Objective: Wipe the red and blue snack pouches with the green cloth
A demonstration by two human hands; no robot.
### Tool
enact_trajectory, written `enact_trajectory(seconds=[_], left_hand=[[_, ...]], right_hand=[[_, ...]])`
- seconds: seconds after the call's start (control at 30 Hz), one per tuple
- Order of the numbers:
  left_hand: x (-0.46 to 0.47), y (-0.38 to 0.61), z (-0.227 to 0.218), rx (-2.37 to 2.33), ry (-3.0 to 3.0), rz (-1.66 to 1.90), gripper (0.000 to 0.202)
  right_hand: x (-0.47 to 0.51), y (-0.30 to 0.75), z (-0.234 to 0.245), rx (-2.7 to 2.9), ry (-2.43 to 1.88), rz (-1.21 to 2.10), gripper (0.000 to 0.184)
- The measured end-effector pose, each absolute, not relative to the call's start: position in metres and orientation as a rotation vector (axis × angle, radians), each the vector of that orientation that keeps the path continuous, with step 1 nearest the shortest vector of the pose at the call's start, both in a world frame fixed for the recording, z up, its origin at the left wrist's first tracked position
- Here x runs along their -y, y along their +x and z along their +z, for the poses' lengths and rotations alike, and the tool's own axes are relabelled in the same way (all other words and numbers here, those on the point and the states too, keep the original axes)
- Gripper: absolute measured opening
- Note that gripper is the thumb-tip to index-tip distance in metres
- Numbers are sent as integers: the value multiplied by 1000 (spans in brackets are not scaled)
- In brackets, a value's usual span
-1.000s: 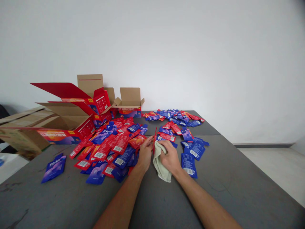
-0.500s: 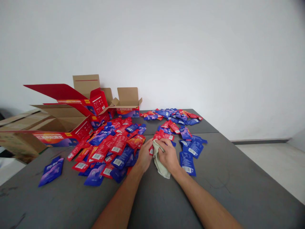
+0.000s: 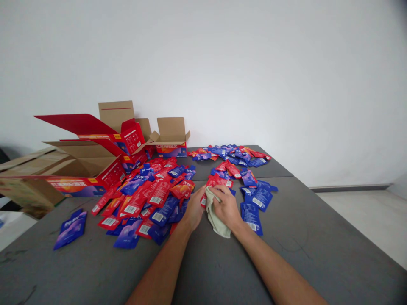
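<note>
My right hand [image 3: 226,206] is closed around a pale green cloth [image 3: 218,224], whose loose end hangs toward the table. Facing it, my left hand [image 3: 194,208] grips the edge of a red pouch [image 3: 203,201]; the cloth and my fingers cover most of that pouch. Left of my hands lies a large heap of red and blue pouches [image 3: 160,190], many with barcode labels. Several blue pouches [image 3: 251,216] lie flat just right of my right hand. Beyond my fingers are more red pouches [image 3: 219,179].
Open red printed cartons [image 3: 76,184] stand at the left, with another open carton [image 3: 171,149] at the back. A further pile of pouches [image 3: 227,153] lies at the far end of the dark table [image 3: 216,271]. One blue pouch [image 3: 71,228] lies apart at the left.
The cloth's hanging end has swung slightly right and spread. Both hands keep their hold in nearly the same place; the whole view has shifted a little.
</note>
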State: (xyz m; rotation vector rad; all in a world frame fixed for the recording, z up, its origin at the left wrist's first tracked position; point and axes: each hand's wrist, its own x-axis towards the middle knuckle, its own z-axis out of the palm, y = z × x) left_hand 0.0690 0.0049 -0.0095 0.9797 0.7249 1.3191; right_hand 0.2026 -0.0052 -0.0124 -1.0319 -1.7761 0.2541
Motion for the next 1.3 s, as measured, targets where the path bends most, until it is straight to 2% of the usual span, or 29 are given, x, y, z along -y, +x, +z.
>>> enact_trajectory(seconds=[0.1,0.23,0.37,0.5,0.67,0.8,0.9,1.0,1.13,1.3], left_hand=[[-10,63,-12,-746,1016,1343,37],[-15,52,-8,-993,1366,1361,36],[-18,40,-1,-1331,1761,1416,42],[-21,28,-3,-1720,2131,1411,38],[-28,16,-11,-1965,2154,1367,30],[-32,9,-13,-2050,2112,1336,20],[-30,8,-16,-2175,2117,1264,22],[-26,12,-19,-2149,2131,1259,23],[-24,23,-18,-1888,2215,1254,30],[-23,39,-23,-1485,2472,909,59]], right_hand=[[10,195,-11,1903,-926,309,51],[12,194,-10,1972,-938,351,50],[7,200,-12,1946,-1178,299,44],[-3,209,-16,1889,-1468,204,41],[-13,219,-21,1936,-1735,170,30],[-14,224,-22,1993,-1850,128,31],[-12,227,-24,1960,-1919,164,34],[-12,229,-28,1972,-1866,221,31],[-11,228,-27,2033,-1741,193,24],[-6,223,-15,2121,-1695,239,18]])
